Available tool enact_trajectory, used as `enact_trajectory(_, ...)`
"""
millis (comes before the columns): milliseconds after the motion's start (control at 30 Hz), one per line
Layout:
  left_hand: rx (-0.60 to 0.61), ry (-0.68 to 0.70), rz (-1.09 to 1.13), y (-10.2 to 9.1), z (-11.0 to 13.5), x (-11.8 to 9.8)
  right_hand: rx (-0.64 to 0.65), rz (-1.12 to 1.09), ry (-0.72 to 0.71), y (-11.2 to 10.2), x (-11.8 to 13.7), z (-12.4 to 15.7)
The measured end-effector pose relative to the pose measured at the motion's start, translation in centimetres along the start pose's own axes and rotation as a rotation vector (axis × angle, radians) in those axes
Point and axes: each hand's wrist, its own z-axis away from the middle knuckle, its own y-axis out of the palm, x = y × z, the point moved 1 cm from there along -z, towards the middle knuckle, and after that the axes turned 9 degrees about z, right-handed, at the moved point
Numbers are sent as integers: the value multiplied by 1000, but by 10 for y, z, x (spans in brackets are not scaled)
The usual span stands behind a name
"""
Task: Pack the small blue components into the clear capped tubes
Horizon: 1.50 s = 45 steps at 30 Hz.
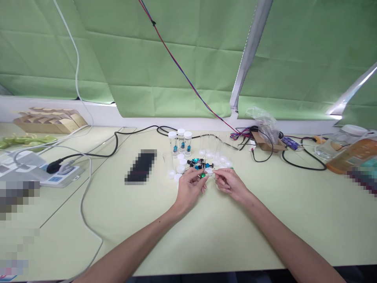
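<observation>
The bare left forearm (144,236) is slim and tapers to a narrow wrist, with one small round spot (159,221) marking it. The right forearm (273,220), also bare, tapers likewise. The left hand (192,184) and right hand (231,184) are bare and slim-fingered.

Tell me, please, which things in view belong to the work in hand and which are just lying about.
Likely in use: green piece, blue pieces, white caps, clear tubes.
Likely just lying about: power strip, cardboard tray, plastic bag, orange bottle.
</observation>
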Motion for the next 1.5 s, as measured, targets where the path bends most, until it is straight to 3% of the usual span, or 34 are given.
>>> enact_trajectory(300,-36,-97,103,1,-4,-5,-78,149,-180,4,2,4)
enact_trajectory(467,-92,-199,156,1,-6,-10,-153,296,-400,4,6,4)
enact_trajectory(600,-110,-234,216,-1,-8,-9,-140,366,-483,3,5,4)
enact_trajectory(867,-59,-264,251,-1,-8,-5,-195,489,-523,-1,2,4)
enact_trajectory(1500,-28,-223,150,-2,-6,-7,-193,493,-476,-4,2,4)
